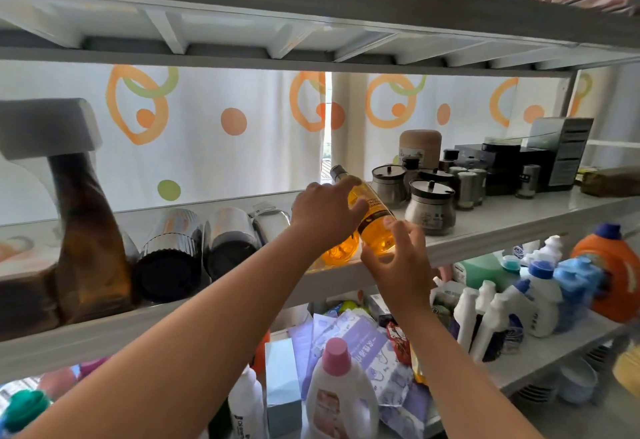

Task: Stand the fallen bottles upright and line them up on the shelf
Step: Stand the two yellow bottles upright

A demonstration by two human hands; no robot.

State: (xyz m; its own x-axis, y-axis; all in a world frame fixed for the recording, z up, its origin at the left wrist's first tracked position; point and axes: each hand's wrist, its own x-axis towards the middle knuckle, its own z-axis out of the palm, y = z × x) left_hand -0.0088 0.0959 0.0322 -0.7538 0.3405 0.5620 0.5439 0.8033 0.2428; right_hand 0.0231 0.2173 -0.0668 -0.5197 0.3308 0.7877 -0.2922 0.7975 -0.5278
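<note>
Head cam, only view I've got: the amber bottle (pixel 375 227) is at the front edge of the middle shelf (pixel 502 227), tilted, with its cap pointing up and back to the left and its base low at the front. My left hand (pixel 325 211) is over the upper part, fingers curled round it near the neck. My right hand (pixel 398 258) is at the base, fingers spread a bit and curled round it, thumb underneath and index on the side. There's an orange glow just under the left hand; can't tell if that's another bottle.

Left of that, two dark ribbed bottles (pixel 169 255) are lying on their sides with their bottoms facing me, and a clear one (pixel 273 220) lies next to them. A brown spray bottle (pixel 90 248) stands upright at far left. Just right of the amber bottle is a cluster of metal jars (pixel 429 210) with lids. On the shelf below there are white detergent bottles (pixel 540 300) and an orange jug (pixel 616 272).
</note>
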